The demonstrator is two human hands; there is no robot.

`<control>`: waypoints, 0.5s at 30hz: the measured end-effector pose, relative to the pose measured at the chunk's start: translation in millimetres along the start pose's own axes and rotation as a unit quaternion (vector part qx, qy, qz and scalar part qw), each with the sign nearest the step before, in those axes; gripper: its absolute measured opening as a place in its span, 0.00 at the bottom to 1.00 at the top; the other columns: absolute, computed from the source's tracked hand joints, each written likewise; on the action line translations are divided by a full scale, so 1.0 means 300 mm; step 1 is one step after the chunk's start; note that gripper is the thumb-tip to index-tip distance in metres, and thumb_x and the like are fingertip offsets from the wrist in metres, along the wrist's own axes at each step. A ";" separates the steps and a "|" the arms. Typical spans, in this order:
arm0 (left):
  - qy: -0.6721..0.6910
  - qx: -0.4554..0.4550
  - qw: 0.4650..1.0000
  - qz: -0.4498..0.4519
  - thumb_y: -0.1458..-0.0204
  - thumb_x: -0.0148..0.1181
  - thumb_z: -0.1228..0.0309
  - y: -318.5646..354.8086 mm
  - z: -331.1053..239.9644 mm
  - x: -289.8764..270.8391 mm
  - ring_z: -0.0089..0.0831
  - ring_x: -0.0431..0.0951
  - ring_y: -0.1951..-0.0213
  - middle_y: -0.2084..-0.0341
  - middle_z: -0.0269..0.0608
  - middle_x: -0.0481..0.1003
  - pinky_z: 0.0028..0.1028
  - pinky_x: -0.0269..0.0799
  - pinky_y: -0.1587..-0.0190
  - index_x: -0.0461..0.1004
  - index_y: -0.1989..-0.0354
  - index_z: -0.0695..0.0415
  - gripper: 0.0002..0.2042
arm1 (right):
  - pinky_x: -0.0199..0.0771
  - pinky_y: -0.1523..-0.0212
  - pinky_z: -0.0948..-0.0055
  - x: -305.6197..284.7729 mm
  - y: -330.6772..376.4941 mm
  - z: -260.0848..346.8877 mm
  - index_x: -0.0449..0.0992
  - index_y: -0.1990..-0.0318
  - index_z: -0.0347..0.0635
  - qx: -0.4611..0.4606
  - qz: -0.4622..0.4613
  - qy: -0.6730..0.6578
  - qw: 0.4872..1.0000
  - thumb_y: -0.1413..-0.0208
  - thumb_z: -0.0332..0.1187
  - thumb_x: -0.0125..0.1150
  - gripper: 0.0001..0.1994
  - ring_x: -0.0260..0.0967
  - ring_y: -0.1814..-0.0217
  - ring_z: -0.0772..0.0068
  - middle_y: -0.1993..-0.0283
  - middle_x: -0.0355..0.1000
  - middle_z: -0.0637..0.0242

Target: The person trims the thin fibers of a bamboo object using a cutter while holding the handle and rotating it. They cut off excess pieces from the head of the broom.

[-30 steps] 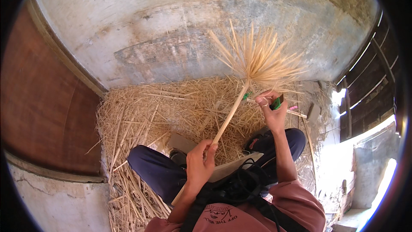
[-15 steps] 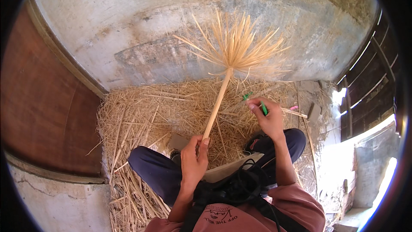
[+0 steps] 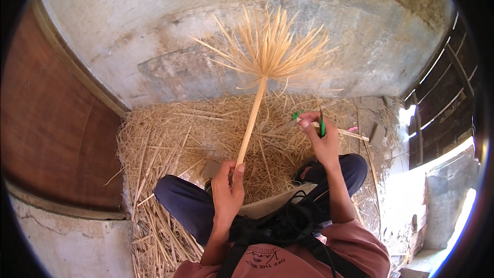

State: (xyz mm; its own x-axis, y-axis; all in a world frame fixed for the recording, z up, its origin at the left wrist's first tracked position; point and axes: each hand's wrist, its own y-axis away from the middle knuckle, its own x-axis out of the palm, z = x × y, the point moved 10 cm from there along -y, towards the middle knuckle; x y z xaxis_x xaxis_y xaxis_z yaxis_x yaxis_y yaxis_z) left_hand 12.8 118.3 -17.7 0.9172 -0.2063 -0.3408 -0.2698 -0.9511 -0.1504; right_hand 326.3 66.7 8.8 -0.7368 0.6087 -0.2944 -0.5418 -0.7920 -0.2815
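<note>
My left hand (image 3: 228, 185) is closed around the lower end of a pale bamboo stick (image 3: 251, 123). Its far end is split into many thin strips (image 3: 272, 46) that fan out in front of the wall. On the right, my right hand (image 3: 321, 139) is closed on a small knife (image 3: 322, 126) with a green handle, its dark thin blade pointing up and away from me. The thumb and forefinger are pinched together by a pale sliver too small to make out. Just past those fingertips shows a green stringy bit (image 3: 297, 115).
Straw and shavings (image 3: 170, 134) cover the floor, with longer split strips (image 3: 159, 226) at the left. A worn concrete wall (image 3: 180, 46) stands ahead, a brown panel (image 3: 56, 118) at left, dark wooden slats (image 3: 445, 92) at right. A board (image 3: 278, 198) lies between my legs.
The bamboo stick and my left hand have shifted a little left. In my right hand the knife has turned, so its blade now shows upright.
</note>
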 end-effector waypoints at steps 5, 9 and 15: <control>-0.040 0.039 0.998 0.007 0.29 0.62 0.71 0.022 -0.050 0.035 0.37 0.74 0.75 0.74 0.47 0.77 0.36 0.71 0.69 0.78 0.54 0.64 0.08 | 0.73 0.62 0.75 0.117 -0.039 0.127 0.82 0.41 0.37 -0.028 0.029 -0.117 0.992 0.28 0.31 0.65 0.13 0.74 0.65 0.83 0.63 0.85 0.66; -0.045 0.043 0.998 0.017 0.29 0.61 0.72 0.029 -0.062 0.048 0.36 0.76 0.73 0.73 0.46 0.78 0.35 0.71 0.67 0.78 0.54 0.65 0.08 | 0.71 0.65 0.77 0.184 -0.060 0.149 0.82 0.41 0.37 -0.033 0.058 -0.108 0.992 0.26 0.31 0.63 0.12 0.72 0.69 0.84 0.66 0.83 0.65; -0.033 0.054 0.998 -0.003 0.27 0.60 0.71 0.030 -0.049 0.027 0.21 0.70 0.74 0.75 0.36 0.76 0.28 0.65 0.72 0.79 0.54 0.65 0.08 | 0.67 0.68 0.76 0.195 -0.056 0.115 0.82 0.41 0.36 -0.025 0.098 -0.066 0.993 0.23 0.31 0.58 0.12 0.65 0.72 0.84 0.76 0.68 0.75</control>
State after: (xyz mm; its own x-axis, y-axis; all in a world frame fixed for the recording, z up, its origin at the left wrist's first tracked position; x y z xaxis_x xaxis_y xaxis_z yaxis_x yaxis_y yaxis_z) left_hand 22.2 104.8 -8.2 0.8984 -0.1823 -0.3996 -0.2985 -0.9208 -0.2511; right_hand 278.3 113.8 27.7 -0.8741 0.4293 -0.2272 -0.3650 -0.8891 -0.2762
